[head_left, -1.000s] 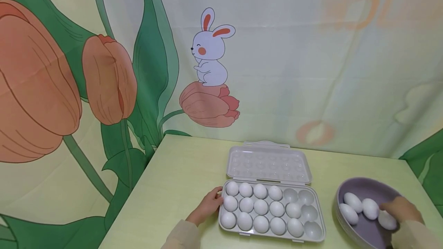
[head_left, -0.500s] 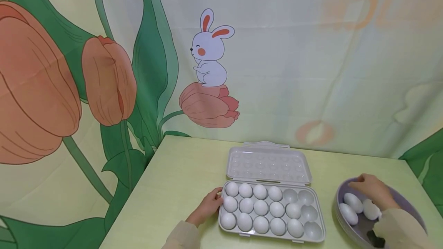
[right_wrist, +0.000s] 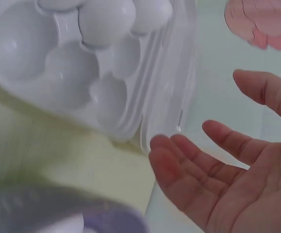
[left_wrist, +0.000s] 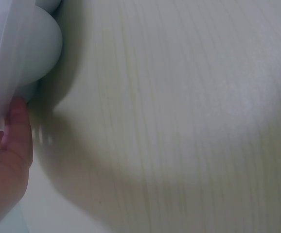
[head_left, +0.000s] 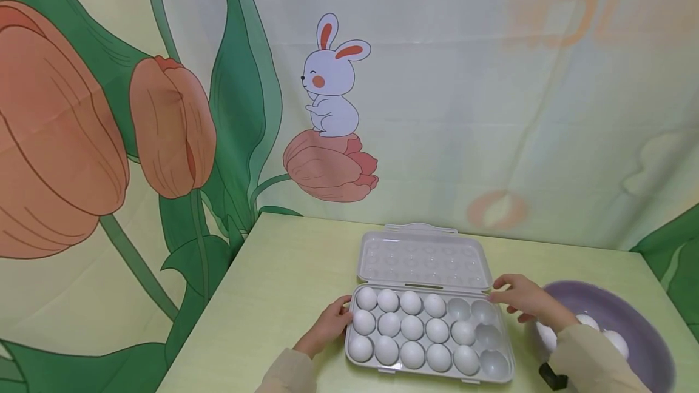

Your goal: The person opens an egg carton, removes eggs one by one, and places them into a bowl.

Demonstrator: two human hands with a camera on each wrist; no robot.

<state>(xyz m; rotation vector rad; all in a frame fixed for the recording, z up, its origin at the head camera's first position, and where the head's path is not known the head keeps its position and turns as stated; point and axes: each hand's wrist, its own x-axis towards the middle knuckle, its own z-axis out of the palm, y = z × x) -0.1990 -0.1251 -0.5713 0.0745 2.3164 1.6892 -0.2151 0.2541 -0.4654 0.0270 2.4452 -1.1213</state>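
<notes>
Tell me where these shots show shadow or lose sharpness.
Head: the rabbit print is crisp, the orange print at upper right blurry; left wrist: a soft shadow falls across the table near the left hand; right wrist: the bowl looks blurred, the right hand sharper.

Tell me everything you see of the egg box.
The egg box, pale grey and plastic-looking, sits flat on the table. Its base has three rows of six cups: fourteen hold white eggs, and four cups toward the right end are bare, two of them in the back row. The lid, dimpled and tabbed at its far edge, lies open behind. The left hand grips the base's left edge; the right hand is beside its back right corner, contact unclear.
</notes>
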